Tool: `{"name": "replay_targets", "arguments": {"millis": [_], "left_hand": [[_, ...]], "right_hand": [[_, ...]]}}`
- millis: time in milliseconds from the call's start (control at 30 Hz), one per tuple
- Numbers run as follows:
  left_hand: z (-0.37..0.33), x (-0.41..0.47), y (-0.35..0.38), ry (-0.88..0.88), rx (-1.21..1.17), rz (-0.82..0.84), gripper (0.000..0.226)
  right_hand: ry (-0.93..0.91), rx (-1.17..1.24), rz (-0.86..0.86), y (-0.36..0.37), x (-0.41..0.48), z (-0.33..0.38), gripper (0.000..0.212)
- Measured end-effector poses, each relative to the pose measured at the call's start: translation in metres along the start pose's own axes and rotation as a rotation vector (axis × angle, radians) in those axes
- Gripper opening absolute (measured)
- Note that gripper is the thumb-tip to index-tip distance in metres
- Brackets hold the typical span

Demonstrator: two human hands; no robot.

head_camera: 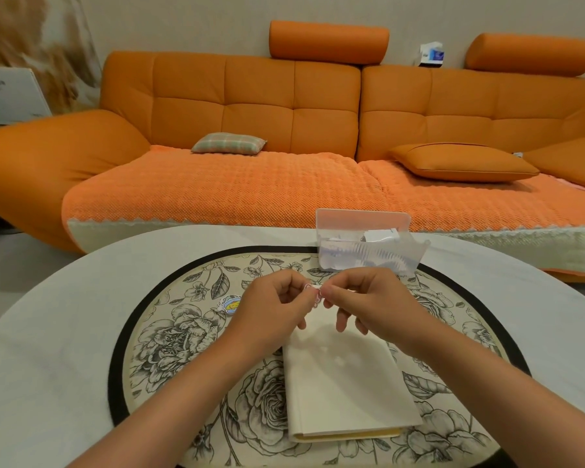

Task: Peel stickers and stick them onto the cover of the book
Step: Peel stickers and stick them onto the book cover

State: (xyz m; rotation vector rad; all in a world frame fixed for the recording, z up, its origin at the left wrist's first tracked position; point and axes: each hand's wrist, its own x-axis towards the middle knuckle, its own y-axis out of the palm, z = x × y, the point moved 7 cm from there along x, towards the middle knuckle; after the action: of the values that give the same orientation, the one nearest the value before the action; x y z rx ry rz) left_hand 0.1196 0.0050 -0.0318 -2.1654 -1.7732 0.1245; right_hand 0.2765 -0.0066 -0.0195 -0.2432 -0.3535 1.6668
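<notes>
Over the book (345, 383), hands (274, 305) (368, 298) pinching sticker (313, 292), plastic box (365, 246) behind

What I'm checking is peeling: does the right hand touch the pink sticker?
Touching. Head view: the right hand pinches the pink sticker at its fingertips.

Cream book (345, 390), closed, flat on counter, lower centre of frame, plain cover up, page edges along near end, slightly askew. Small sticker (313, 292), white with pink-red outline, centre frame, pinched between fingertips of left hand (271, 307) and right hand (375, 302), above book's far end; design too small to read. Round sticker (229, 304), white with yellow and blue, flat on counter left of centre.
</notes>
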Motion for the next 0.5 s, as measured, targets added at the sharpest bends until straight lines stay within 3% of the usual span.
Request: {"name": "replay_targets", "arguments": {"millis": [333,500], "left_hand": [[-0.001,-0.003,0.005,0.005,-0.029,-0.041,0.015],[0.000,-0.004,0.006,-0.002,-0.027,-0.063,0.014]], "right_hand": [[-0.235,-0.379,-0.132,0.001,-0.007,0.012,0.019],[-0.293,-0.424,-0.170,0.005,-0.008,0.016,0.026]]}}
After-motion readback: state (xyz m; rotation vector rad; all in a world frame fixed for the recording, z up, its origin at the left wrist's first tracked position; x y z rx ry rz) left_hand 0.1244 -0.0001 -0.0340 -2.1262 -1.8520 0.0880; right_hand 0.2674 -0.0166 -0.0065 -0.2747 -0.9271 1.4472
